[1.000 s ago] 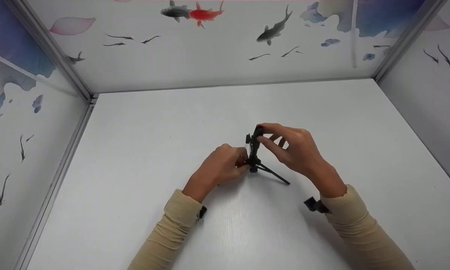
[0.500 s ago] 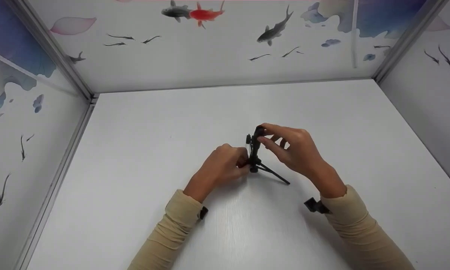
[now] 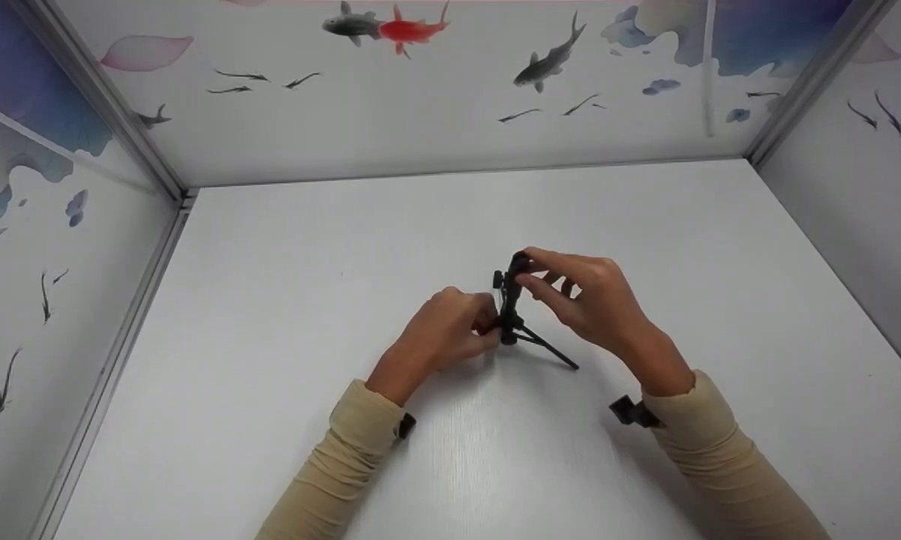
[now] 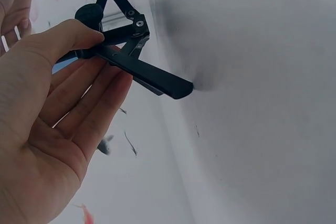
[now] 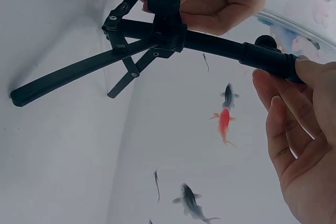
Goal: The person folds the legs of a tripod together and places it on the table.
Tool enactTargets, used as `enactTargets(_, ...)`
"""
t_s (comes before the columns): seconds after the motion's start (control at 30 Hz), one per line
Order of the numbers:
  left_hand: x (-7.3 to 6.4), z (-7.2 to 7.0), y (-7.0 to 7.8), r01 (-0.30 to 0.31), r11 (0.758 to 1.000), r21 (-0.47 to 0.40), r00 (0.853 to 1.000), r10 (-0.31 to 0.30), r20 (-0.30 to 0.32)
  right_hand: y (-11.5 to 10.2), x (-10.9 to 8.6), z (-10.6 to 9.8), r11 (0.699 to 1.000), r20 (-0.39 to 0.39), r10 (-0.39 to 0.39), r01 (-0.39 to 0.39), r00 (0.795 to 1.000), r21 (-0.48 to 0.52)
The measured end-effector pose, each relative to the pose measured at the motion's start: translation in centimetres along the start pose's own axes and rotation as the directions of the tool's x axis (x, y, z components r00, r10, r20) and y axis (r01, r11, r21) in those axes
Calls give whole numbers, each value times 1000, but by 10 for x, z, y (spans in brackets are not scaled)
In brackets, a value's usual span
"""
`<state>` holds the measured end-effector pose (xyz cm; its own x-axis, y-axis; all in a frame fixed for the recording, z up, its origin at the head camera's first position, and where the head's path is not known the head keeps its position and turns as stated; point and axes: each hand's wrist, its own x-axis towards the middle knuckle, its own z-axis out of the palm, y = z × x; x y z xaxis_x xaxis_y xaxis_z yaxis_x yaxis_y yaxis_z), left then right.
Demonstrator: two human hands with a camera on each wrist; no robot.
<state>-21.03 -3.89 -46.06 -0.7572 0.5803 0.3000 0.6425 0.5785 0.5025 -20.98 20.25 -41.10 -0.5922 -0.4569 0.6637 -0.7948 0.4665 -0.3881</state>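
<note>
A small black tripod (image 3: 509,304) stands on the white table with its legs spread, its centre column roughly upright. My right hand (image 3: 596,304) pinches the top end of the column between thumb and fingers. Lower down, my left hand (image 3: 442,330) pinches one leg near the hub, the thumb on top and the fingertips underneath, as the left wrist view shows along the flat leg (image 4: 152,74). In the right wrist view a large round knob (image 5: 164,3) sits at the hub, and a smaller knob (image 5: 266,42) is on the column near my right fingers.
White panels printed with fish and lotus patterns (image 3: 450,90) enclose the table (image 3: 307,225) at the back and both sides, with metal frame posts (image 3: 105,97) at the corners. A black wrist camera (image 3: 630,411) sticks out from the right sleeve.
Almost nothing differs. Both hands keep their hold on the tripod, and it stays in the same place.
</note>
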Motion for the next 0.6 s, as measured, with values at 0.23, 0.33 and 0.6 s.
enactTargets(0.23,-2,1,0,19,999,-30,1000,-18,8,-1,-1,0,1000,3,0,0,1000,5)
enactTargets(0.33,-2,0,1,22,999,-30,1000,-22,10,-1,-1,-1,1000,6,-2,2,1000,3)
enactTargets(0.6,-1,-1,1,7,1000,-8,1000,-7,-5,-1,0,-2,1000,22,1,-1,1000,3)
